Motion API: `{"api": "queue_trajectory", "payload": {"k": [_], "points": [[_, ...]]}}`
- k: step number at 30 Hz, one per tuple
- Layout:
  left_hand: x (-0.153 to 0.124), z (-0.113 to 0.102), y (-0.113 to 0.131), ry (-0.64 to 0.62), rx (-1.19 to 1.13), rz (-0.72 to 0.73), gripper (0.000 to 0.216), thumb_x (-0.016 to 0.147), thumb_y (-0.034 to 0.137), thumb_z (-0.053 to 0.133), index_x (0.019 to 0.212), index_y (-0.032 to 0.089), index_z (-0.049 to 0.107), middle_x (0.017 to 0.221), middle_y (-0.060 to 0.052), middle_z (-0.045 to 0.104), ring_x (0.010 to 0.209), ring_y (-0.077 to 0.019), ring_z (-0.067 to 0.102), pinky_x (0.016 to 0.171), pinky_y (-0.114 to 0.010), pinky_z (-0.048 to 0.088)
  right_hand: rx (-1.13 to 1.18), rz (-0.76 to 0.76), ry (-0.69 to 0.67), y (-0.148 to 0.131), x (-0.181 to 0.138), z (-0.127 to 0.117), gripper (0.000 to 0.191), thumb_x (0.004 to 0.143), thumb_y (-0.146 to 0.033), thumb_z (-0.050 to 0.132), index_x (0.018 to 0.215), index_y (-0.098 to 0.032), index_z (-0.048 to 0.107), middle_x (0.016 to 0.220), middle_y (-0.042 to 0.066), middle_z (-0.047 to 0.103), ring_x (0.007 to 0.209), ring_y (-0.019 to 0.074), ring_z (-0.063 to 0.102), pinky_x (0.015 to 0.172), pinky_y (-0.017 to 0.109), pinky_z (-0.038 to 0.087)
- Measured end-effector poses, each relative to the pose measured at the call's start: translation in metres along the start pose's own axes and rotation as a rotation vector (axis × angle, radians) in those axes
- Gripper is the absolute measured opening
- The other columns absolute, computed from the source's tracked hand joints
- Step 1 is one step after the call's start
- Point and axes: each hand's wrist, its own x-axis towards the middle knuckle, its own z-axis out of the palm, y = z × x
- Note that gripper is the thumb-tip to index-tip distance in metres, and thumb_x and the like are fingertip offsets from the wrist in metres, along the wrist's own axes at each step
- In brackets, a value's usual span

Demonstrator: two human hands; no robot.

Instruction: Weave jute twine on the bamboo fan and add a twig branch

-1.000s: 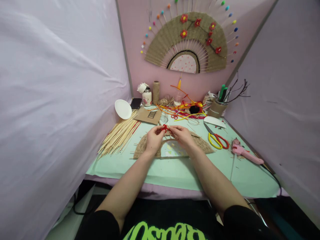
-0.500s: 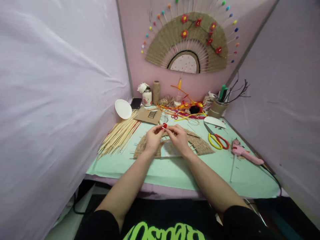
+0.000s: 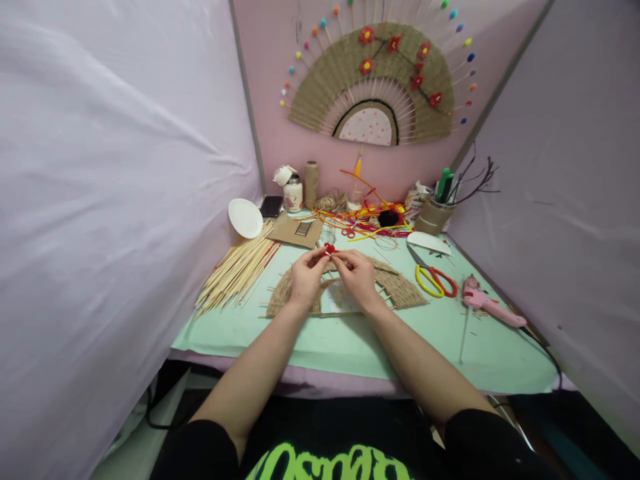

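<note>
My left hand [image 3: 306, 277] and my right hand [image 3: 356, 273] meet above a half-round woven twine fan [image 3: 400, 285] lying on the green mat [image 3: 350, 347]. Both pinch a small red pipe-cleaner piece [image 3: 329, 249] between their fingertips. The fan's pale centre [image 3: 340, 300] shows between my wrists; its upper middle is hidden by my hands.
A bundle of bamboo skewers [image 3: 235, 270] lies to the left beside a white paper plate [image 3: 245, 218]. Yellow-and-red scissors [image 3: 434, 279] and a pink glue gun [image 3: 487, 303] lie to the right. Pipe cleaners [image 3: 370, 220], twine spool [image 3: 311, 183], jar and pen cup [image 3: 434, 215] crowd the back. A finished fan [image 3: 375, 83] hangs on the wall.
My right hand has drawn in toward the left hand and the red piece has been worked tighter between the fingertips; the hands have stayed over the fan.
</note>
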Motion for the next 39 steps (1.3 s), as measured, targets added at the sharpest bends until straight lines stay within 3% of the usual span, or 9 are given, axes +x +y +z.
{"api": "queue_trajectory", "payload": {"k": [7, 14, 20, 32, 35, 39], "points": [[0.001, 0.003, 0.001, 0.010, -0.211, -0.189, 0.033, 0.056, 0.024, 0.081, 0.085, 0.014, 0.072, 0.085, -0.008, 0.072, 0.082, -0.0175, 0.067, 0.083, -0.033, 0.050, 0.018, -0.008, 0.039, 0.001, 0.000, 0.000, 0.016, 0.084, -0.028, 0.058, 0.084, -0.018, 0.071, 0.111, 0.012, 0.062, 0.088, 0.0185, 0.063, 0.069, 0.030, 0.052], [-0.001, 0.003, 0.008, -0.022, -0.217, -0.302, 0.033, 0.054, 0.025, 0.082, 0.084, 0.014, 0.072, 0.081, -0.007, 0.072, 0.077, -0.0166, 0.066, 0.079, -0.033, 0.051, -0.166, -0.234, -0.054, 0.007, 0.001, -0.007, 0.017, 0.088, -0.025, 0.053, 0.090, -0.021, 0.070, 0.092, 0.008, 0.067, 0.088, 0.0194, 0.061, 0.082, 0.035, 0.049], [-0.002, 0.002, 0.002, -0.041, -0.129, -0.212, 0.029, 0.058, 0.024, 0.079, 0.085, 0.015, 0.073, 0.086, -0.008, 0.073, 0.080, -0.0173, 0.066, 0.081, -0.033, 0.050, -0.110, -0.174, 0.004, 0.003, 0.001, -0.006, 0.017, 0.087, -0.027, 0.055, 0.088, -0.021, 0.070, 0.088, 0.006, 0.068, 0.081, 0.0180, 0.062, 0.076, 0.033, 0.050], [-0.002, 0.002, 0.002, -0.032, 0.023, -0.123, 0.024, 0.063, 0.021, 0.074, 0.086, 0.014, 0.073, 0.088, -0.010, 0.073, 0.081, -0.0185, 0.066, 0.082, -0.034, 0.050, 0.122, 0.197, 0.022, 0.007, 0.004, -0.004, 0.025, 0.079, -0.037, 0.061, 0.084, -0.015, 0.072, 0.081, 0.007, 0.071, 0.072, 0.0179, 0.062, 0.068, 0.031, 0.049], [-0.003, 0.002, 0.003, -0.033, 0.027, -0.119, 0.023, 0.063, 0.020, 0.074, 0.085, 0.014, 0.073, 0.088, -0.009, 0.073, 0.081, -0.0184, 0.066, 0.083, -0.034, 0.050, 0.085, 0.160, 0.015, 0.006, 0.005, -0.005, 0.024, 0.080, -0.037, 0.060, 0.082, -0.016, 0.071, 0.079, 0.006, 0.071, 0.071, 0.0179, 0.062, 0.067, 0.031, 0.049], [-0.003, 0.002, 0.004, -0.048, -0.016, -0.112, 0.025, 0.062, 0.021, 0.075, 0.087, 0.014, 0.072, 0.089, -0.009, 0.072, 0.083, -0.0186, 0.066, 0.085, -0.035, 0.049, -0.068, -0.044, -0.006, 0.004, 0.005, -0.009, 0.019, 0.084, -0.034, 0.058, 0.082, -0.019, 0.070, 0.081, 0.006, 0.069, 0.073, 0.0178, 0.061, 0.070, 0.032, 0.049]]}}
